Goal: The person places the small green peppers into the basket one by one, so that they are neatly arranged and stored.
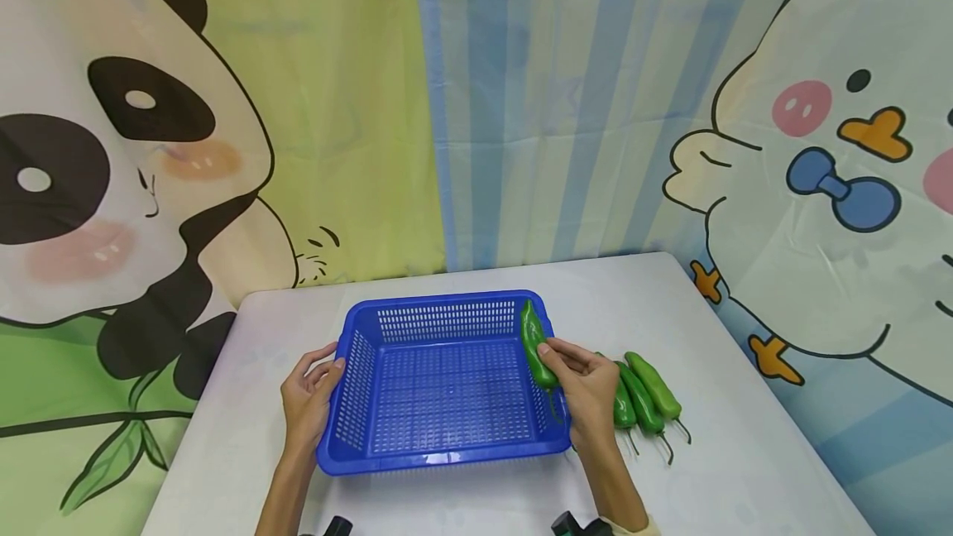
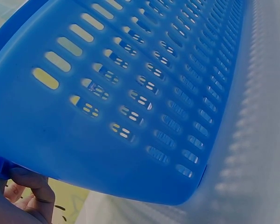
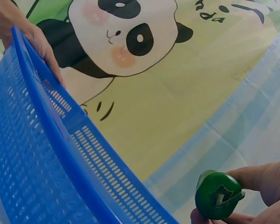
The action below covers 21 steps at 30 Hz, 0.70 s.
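Note:
A blue plastic basket (image 1: 447, 391) with slotted walls is tilted toward me in the head view, with nothing visible inside. My left hand (image 1: 304, 408) grips its left rim, thumb on top; the left wrist view shows fingers (image 2: 35, 196) at the rim. Between thumb and fingers, my right hand (image 1: 591, 391) pinches a green chili pepper (image 1: 533, 342) over the basket's right rim, stem end toward me. The right wrist view shows this pepper's stem end (image 3: 217, 196) apart from the basket wall. To the right of that hand, green peppers (image 1: 646, 395) lie side by side on the table.
A white table (image 1: 715, 453) lies under everything, its far edge against hanging cloths. The left cloth (image 1: 357, 106) carries a panda print, the right one (image 1: 744, 304) a white bird. Two dark objects (image 1: 572, 524) poke in at the bottom edge.

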### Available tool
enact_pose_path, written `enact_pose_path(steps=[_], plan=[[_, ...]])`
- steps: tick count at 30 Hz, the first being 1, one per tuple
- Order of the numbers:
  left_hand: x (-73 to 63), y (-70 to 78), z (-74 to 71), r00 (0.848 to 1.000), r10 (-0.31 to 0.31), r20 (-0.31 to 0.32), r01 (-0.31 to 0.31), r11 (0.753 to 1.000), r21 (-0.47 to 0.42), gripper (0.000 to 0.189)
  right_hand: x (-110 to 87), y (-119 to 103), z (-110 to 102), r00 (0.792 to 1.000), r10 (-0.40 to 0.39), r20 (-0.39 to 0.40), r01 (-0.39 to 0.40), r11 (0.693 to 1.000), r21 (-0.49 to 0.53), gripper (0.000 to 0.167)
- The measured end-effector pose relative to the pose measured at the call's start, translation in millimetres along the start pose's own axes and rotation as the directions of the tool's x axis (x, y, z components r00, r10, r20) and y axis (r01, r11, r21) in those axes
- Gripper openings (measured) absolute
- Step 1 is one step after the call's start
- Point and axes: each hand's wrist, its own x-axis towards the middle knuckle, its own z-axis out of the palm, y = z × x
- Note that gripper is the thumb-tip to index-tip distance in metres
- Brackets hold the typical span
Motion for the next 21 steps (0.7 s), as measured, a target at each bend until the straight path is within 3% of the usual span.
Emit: enact_pose_path(steps=[21], plan=[[-0.1,0.1,-0.2,1.0,0.004,0.008,-0.004,1.0,-0.025,0.039,-7.5,8,24,0.998,0.028,0.061,-0.028,1.0,-0.004,0.036]])
